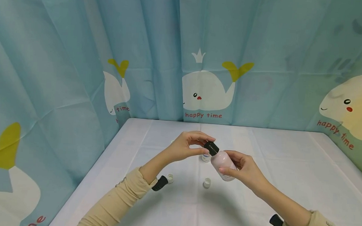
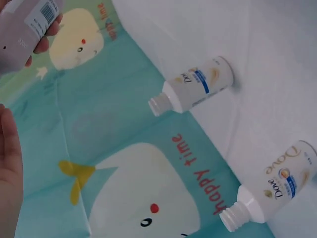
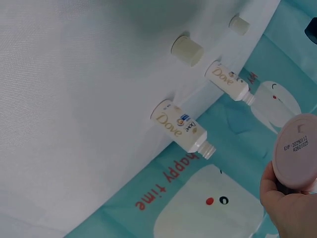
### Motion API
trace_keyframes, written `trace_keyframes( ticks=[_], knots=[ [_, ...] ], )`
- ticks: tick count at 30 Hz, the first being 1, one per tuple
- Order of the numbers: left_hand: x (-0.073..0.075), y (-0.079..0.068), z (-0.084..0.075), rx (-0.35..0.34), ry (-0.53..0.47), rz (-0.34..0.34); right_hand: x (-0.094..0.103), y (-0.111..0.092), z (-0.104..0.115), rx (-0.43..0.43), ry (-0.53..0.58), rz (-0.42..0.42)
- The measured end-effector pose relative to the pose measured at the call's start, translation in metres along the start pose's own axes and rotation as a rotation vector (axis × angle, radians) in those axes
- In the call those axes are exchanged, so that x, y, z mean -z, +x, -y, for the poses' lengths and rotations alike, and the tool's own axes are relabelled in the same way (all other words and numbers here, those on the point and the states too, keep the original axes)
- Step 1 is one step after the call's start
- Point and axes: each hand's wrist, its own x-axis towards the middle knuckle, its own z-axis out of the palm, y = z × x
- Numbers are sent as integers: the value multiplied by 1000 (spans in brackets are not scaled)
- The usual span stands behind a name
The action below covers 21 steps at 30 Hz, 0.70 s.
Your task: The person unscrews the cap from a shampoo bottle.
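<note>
Over the middle of the table, my right hand [image 1: 246,168] grips a pale pink bottle [image 1: 222,160], fingers and thumb around its body. My left hand [image 1: 187,146] pinches the black cap [image 1: 211,148] at the bottle's neck between thumb and fingers. The bottle leans, cap up and to the left. Its base [image 3: 298,151] with a printed date faces the right wrist camera. In the left wrist view a barcode label [image 2: 43,16] shows on its side. Two uncapped white Dove bottles [image 2: 198,84] [image 2: 280,186] stand on the table, mostly hidden behind the hands in the head view.
Two small white caps [image 1: 207,183] [image 1: 170,178] lie on the white tabletop [image 1: 287,171], nearer than the Dove bottles. A blue curtain [image 1: 159,58] with whale prints hangs along the table's far and left sides. Black wrist cameras [image 1: 160,183] [image 1: 277,225] stick out from both sleeves.
</note>
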Motion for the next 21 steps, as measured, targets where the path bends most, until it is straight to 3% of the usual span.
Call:
trace_keyframes(
  ticks=[8, 12, 21],
  knots=[
    [-9, 1, 0, 79, 52, -128, -1, -1, 0, -1, 10, 10],
    [-13, 2, -2, 91, 68, -157, -2, 1, 0, 5, 21, 17],
    [-16, 7, -3, 197, 124, -193, -3, 2, 0, -21, 23, 26]
  ],
)
